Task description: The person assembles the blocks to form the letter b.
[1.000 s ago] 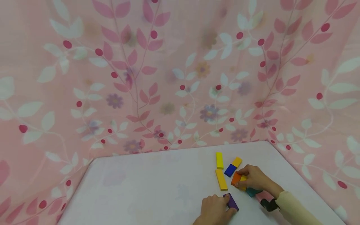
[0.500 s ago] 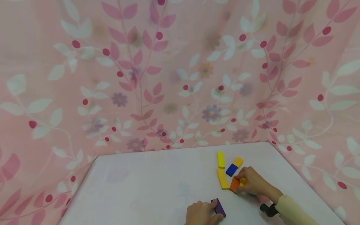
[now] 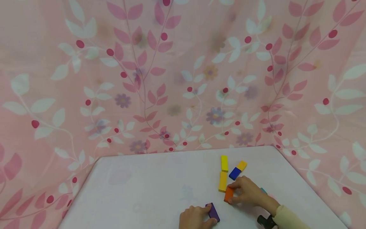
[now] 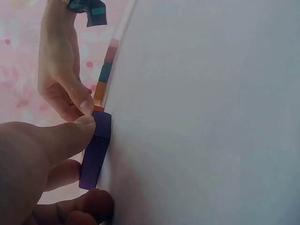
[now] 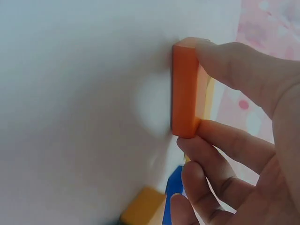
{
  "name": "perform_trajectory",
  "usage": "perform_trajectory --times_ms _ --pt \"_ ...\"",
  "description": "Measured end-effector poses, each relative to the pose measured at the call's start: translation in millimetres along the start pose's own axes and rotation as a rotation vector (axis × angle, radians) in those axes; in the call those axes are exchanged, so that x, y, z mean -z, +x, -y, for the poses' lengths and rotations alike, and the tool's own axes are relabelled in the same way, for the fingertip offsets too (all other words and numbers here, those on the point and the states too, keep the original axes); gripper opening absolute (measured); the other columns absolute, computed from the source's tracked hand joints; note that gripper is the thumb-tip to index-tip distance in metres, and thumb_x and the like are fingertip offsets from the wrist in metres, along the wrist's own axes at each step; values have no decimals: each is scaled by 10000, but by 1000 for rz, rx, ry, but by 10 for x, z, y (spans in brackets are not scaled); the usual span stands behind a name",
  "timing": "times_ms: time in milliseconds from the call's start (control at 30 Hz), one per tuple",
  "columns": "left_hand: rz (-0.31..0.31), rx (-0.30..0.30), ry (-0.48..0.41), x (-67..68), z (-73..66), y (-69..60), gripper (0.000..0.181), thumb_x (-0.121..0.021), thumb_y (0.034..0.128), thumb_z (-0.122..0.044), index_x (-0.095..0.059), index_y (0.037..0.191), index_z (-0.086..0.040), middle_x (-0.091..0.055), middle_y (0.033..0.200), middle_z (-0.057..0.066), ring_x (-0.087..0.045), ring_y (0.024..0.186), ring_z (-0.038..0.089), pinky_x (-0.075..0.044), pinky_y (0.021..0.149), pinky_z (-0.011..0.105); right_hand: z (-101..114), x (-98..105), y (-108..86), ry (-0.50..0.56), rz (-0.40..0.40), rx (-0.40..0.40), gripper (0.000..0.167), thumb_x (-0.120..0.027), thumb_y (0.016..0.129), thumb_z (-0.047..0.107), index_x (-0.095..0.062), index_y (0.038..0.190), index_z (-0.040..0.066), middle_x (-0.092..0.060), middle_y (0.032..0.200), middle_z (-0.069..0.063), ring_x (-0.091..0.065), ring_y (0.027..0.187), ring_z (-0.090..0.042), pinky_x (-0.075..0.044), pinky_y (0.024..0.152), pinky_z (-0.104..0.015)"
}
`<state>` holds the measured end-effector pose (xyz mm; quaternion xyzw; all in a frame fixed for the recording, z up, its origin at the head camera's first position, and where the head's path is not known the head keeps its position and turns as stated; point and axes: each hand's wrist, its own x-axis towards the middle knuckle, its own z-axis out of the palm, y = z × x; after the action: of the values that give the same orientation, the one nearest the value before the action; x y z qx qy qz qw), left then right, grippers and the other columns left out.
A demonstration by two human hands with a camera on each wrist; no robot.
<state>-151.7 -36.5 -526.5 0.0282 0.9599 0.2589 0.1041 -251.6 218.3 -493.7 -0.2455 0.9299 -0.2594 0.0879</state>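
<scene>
My left hand pinches a purple block between thumb and fingers at the table's front; the left wrist view shows the purple block close up. To its right, my right hand holds an orange block by its two ends. Seen from the right wrist, the orange block lies along the table surface between thumb and fingertips. Just beyond it is a long yellow block, in line with a brighter yellow block.
A blue block touches a small orange-yellow block behind my right hand. Teal and pink blocks stand in a row, mostly hidden by the right arm in the head view. A floral curtain rises behind the white table.
My right hand has drawn the orange block leftward and nearer, away from the block row. The left hand has slid left with the purple block. The long yellow block has turned slightly.
</scene>
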Motion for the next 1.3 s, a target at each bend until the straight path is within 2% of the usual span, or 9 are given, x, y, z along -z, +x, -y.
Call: perform_trajectory --times_ms 200,367,433,533,667,800,933,1000,1300 --pt "24 34 -29 58 104 -37 522 -817 872 -558 -771 1315 -285 -804 963 52 -546 686 194 -488 671 396 130 -105 64 -6 -11 1 549 -929 795 443 -798 1218 119 -729 1085 84 -542 945 -113 -465 784 -247" --pt "32 44 -61 103 161 -56 528 -824 876 -531 -766 1324 -258 -811 1008 82 -575 702 192 -530 696 440 213 -164 150 -32 -29 36 541 -925 799 448 -794 1217 130 -759 1094 77 -584 964 -125 -515 823 -285" --pt "29 37 -73 118 182 -62 529 -825 877 -525 -766 1324 -249 -812 1005 84 -570 695 185 -518 685 427 238 -186 194 -33 -30 57 534 -922 806 451 -793 1216 134 -778 1103 73 -619 978 -119 -556 855 -311" --pt "21 19 -91 132 216 -69 527 -824 878 -524 -769 1320 -243 -774 847 50 -545 659 183 -459 636 380 274 -222 263 -12 -26 91 525 -920 817 427 -788 1219 115 -799 1131 49 -664 1002 -133 -602 890 -383" --pt "17 4 -126 144 249 -77 522 -829 877 -515 -776 1308 -226 -631 655 14 -513 624 191 -363 603 345 328 -278 334 -3 -27 113 529 -915 829 411 -780 1232 96 -783 1131 37 -637 981 -134 -583 867 -347" --pt "17 -1 -147 164 261 -80 511 -839 875 -504 -781 1300 -226 -706 728 34 -550 657 164 -419 619 342 384 -335 418 -19 -30 126 533 -911 834 411 -774 1242 97 -746 1104 52 -591 940 -115 -535 822 -284" --pt "-8 -4 -200 184 298 -79 496 -860 865 -463 -783 1295 -230 -564 625 -10 -442 580 134 -353 559 293 454 -399 523 -8 -26 141 516 -906 847 391 -767 1263 120 -719 1097 54 -570 917 -97 -525 811 -266" --pt "-29 -10 -224 185 322 -79 493 -869 860 -443 -783 1295 -228 -425 573 -26 -353 533 142 -268 529 284 493 -426 565 0 -25 151 504 -901 855 377 -764 1271 127 -706 1091 53 -551 900 -86 -511 797 -250" --pt "-101 -24 -242 203 438 -61 495 -866 866 -400 -767 1321 -232 -468 557 -43 -410 503 135 -309 509 289 644 -534 752 43 -17 217 484 -895 870 332 -766 1272 95 -646 988 18 -511 842 -94 -445 739 -230"
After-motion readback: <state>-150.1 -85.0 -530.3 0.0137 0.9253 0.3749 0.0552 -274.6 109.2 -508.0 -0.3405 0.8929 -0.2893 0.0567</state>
